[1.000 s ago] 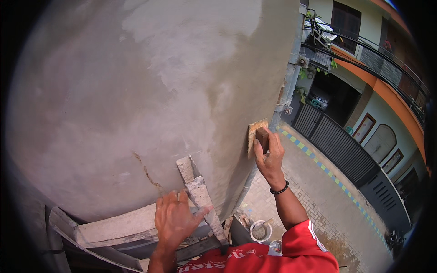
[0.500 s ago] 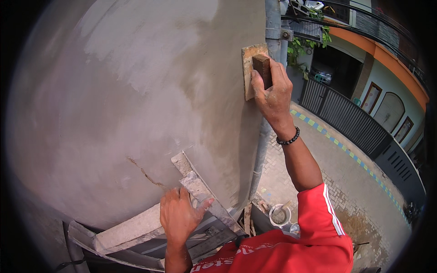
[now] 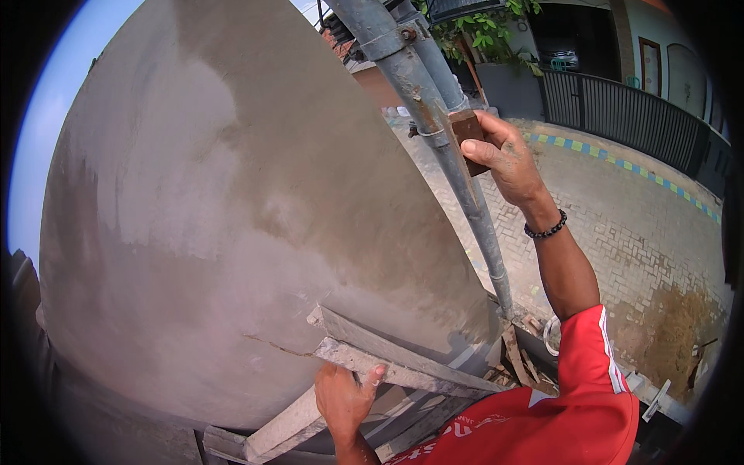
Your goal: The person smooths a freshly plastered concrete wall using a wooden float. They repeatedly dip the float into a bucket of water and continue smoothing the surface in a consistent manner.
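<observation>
My right hand [image 3: 508, 161] is closed round the brown block handle of a plastering float [image 3: 470, 143]. The float is seen nearly edge-on, its plate close beside a grey metal pole [image 3: 415, 85]; I cannot tell whether they touch. Low in the view, my left hand [image 3: 346, 397] grips the end of a rough, mortar-stained wooden plank [image 3: 403, 370], its thumb on top and its fingers partly hidden. In front of me rises a grey plastered wall [image 3: 271, 201] with darker damp patches and a thin crack near the plank.
More pale beams [image 3: 287, 426] cross below my left hand. A second, thinner pipe [image 3: 438, 70] runs beside the pole. Down to the right lie a paved street [image 3: 620, 217], a dark slatted gate [image 3: 612, 101] and a partly hidden white bucket [image 3: 552, 335].
My right hand has carried the float off the wall's face to the right, beside the pole, turning it edge-on. The view has tilted; my left hand still holds the plank.
</observation>
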A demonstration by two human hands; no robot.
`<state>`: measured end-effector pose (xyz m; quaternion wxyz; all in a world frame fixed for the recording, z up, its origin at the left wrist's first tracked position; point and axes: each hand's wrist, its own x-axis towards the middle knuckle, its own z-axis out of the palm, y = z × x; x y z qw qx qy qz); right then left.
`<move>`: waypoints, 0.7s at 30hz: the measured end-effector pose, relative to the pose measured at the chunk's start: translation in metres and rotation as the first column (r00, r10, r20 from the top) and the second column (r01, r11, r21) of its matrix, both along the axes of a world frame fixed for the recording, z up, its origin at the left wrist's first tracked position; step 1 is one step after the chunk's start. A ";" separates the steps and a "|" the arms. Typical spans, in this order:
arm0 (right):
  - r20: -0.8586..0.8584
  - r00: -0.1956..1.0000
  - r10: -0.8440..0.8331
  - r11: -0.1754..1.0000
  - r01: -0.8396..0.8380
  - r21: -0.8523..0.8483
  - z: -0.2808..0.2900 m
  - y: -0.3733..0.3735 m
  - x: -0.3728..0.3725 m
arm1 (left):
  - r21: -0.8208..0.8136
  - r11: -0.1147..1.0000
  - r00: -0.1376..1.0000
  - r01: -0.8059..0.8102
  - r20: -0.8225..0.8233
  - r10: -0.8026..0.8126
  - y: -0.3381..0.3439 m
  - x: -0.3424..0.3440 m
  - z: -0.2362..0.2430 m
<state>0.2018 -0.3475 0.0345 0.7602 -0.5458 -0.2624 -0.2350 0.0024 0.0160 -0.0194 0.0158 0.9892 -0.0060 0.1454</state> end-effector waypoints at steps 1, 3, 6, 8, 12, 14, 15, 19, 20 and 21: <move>0.044 0.997 0.057 0.998 -0.056 -0.007 0.006 -0.004 0.016 | 0.010 1.000 1.000 -0.005 -0.003 0.005 0.003 0.000 -0.003; 0.109 0.977 0.181 0.983 -0.177 -0.047 0.027 0.004 0.033 | 0.012 0.999 0.999 -0.031 -0.011 0.031 0.003 -0.002 -0.002; 0.152 0.945 0.291 0.956 -0.279 -0.096 0.053 0.013 0.052 | 0.011 0.999 0.999 -0.039 -0.027 0.039 0.003 -0.004 0.000; 0.152 0.930 0.334 0.942 -0.324 -0.084 0.058 0.023 0.066 | -0.060 0.998 0.998 -0.007 -0.069 0.003 0.002 0.000 0.003; 0.080 0.891 0.448 0.894 -0.448 -0.017 0.040 0.038 0.069 | -0.234 0.971 0.998 0.055 -0.018 -0.061 0.000 0.001 0.002; 0.046 0.873 0.485 0.875 -0.485 -0.017 0.009 0.037 0.071 | -0.234 0.972 0.998 0.032 -0.052 -0.046 0.003 0.000 0.002; -0.006 0.882 0.471 0.882 -0.471 -0.036 -0.010 0.034 0.073 | -0.221 0.975 0.997 0.030 -0.061 -0.044 0.006 0.001 0.001; -0.141 0.904 0.403 0.908 -0.415 -0.066 -0.070 0.023 0.066 | -0.219 0.975 0.995 0.040 -0.076 -0.058 0.005 -0.002 0.005; -0.135 0.932 0.335 0.940 -0.341 -0.023 -0.071 0.018 0.053 | -0.145 0.988 0.990 -0.052 -0.141 0.032 0.015 -0.010 -0.002; -0.134 0.956 0.260 0.965 -0.260 0.021 -0.071 0.014 0.039 | -0.067 0.988 0.973 -0.136 -0.199 0.120 0.033 -0.022 -0.014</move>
